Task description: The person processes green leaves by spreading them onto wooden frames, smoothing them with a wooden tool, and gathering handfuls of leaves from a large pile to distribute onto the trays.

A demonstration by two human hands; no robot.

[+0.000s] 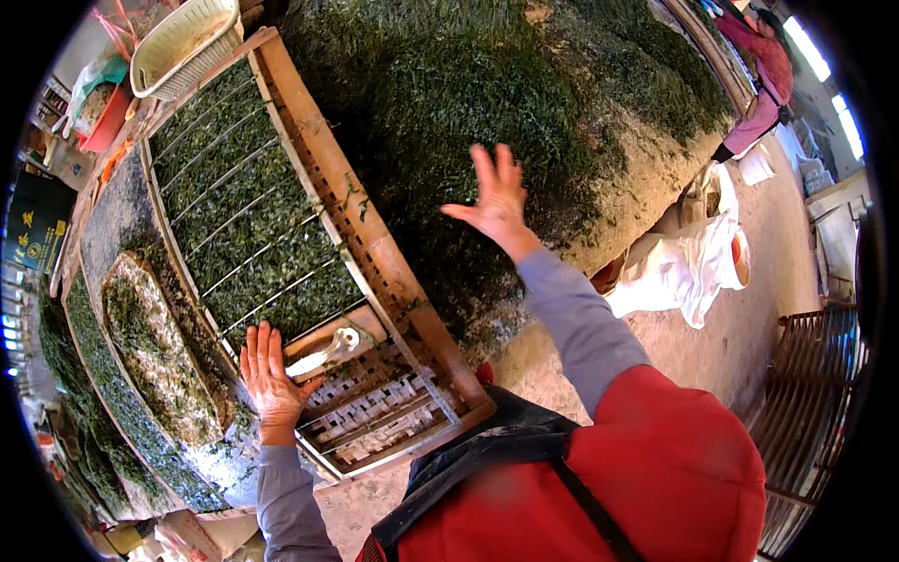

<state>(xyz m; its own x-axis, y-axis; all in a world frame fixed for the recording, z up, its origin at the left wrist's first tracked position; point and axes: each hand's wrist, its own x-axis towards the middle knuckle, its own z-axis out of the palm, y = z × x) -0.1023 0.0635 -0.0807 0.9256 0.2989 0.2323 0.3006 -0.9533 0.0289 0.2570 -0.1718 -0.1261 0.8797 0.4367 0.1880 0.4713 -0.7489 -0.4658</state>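
My left hand [270,383] lies flat over the near left corner of a rod-crossed frame [263,286], fingers extended and holding nothing. Chopped dark green leaves [239,204] cover most of the frame's area, spread level under thin cross rods. A white tool with a holed, rounded end [324,353] rests on a small wooden board [372,323], just right of my left fingers. My right hand [495,200] is empty with its fingers spread, above or at a large heap of loose dark green leaves [421,105]. Whether it touches the heap I cannot tell.
The frame sits on a wooden tray [421,330] with a woven slat bottom. Leaf scraps lie on an oblong board [161,351] at left. A pale plastic basket [186,53] stands at the far left, a white sack [678,267] at right. Another person [762,77] stands far right.
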